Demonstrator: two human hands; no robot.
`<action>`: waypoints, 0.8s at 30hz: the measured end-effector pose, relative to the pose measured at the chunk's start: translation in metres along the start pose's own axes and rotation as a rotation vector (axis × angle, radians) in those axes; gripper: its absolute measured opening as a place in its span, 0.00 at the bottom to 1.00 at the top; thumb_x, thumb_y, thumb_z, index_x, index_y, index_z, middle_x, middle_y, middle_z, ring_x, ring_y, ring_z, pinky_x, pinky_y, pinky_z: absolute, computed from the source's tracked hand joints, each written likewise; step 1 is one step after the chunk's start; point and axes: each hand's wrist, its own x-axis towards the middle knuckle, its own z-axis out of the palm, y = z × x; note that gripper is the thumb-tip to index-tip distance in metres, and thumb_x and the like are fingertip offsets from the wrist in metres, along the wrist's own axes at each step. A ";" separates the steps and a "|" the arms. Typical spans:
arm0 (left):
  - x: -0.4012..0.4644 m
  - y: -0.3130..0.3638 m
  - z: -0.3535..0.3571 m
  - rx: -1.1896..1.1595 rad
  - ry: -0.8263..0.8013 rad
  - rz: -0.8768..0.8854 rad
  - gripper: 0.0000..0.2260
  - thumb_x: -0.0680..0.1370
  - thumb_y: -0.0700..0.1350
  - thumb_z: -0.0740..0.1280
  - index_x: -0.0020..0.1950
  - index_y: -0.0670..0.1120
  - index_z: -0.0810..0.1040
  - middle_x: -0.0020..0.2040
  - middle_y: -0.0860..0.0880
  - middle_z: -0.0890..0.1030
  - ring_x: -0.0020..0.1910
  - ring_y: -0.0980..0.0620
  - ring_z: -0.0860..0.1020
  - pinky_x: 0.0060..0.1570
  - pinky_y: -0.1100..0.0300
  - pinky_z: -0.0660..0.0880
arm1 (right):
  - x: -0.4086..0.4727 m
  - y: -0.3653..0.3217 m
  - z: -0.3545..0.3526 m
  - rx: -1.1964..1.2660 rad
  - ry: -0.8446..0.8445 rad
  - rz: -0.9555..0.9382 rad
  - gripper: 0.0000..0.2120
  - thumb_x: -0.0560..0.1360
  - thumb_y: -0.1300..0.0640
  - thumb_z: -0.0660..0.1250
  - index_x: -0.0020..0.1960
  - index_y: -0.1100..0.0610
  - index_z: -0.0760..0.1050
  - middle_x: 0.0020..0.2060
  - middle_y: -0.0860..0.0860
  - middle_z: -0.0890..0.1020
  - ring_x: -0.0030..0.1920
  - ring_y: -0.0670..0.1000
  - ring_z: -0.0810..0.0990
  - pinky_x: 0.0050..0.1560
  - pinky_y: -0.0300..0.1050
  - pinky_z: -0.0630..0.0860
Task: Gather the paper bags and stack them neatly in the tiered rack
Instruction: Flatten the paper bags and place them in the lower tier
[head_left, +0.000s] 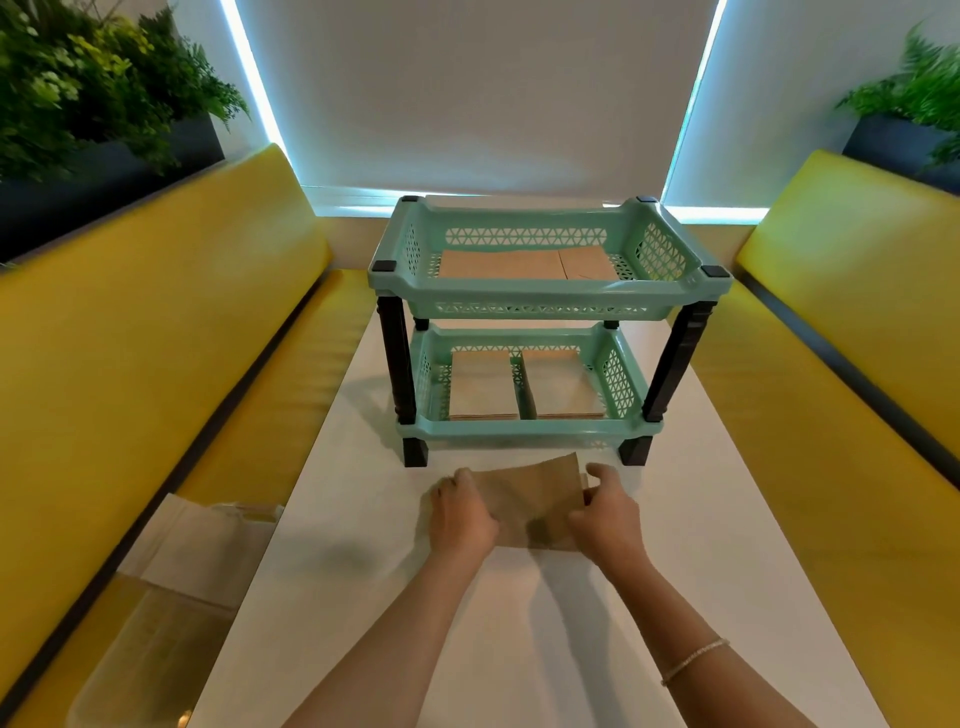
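The setting is a café or restaurant booth. A narrow white counter (519, 623) runs between two yellow padded bench seats (156, 338), planter boxes with green foliage (93, 88) top the seat backs, and a drawn roller blind (467, 93) covers the window.

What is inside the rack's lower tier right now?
The lower tier holds two side-by-side stacks of brown paper bags. How many bags each stack holds cannot be counted.
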 end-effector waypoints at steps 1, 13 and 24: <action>0.000 -0.003 0.001 -0.089 0.008 -0.016 0.35 0.72 0.44 0.72 0.73 0.44 0.58 0.69 0.44 0.66 0.69 0.45 0.64 0.65 0.55 0.66 | 0.002 0.003 -0.003 0.062 -0.021 0.035 0.27 0.71 0.69 0.65 0.68 0.60 0.65 0.53 0.58 0.77 0.50 0.55 0.77 0.48 0.48 0.78; -0.053 -0.041 0.009 -0.936 -0.120 0.124 0.20 0.63 0.34 0.78 0.49 0.51 0.79 0.51 0.55 0.80 0.53 0.58 0.76 0.61 0.57 0.73 | -0.025 0.057 -0.011 0.356 -0.101 -0.042 0.16 0.68 0.76 0.62 0.40 0.56 0.79 0.37 0.54 0.82 0.41 0.54 0.80 0.39 0.42 0.77; -0.063 -0.043 0.005 -0.771 -0.111 0.079 0.19 0.65 0.37 0.78 0.54 0.42 0.79 0.51 0.47 0.82 0.50 0.51 0.80 0.50 0.64 0.74 | -0.038 0.053 -0.008 0.375 -0.037 -0.127 0.12 0.68 0.72 0.67 0.40 0.56 0.78 0.35 0.51 0.81 0.39 0.51 0.79 0.41 0.43 0.77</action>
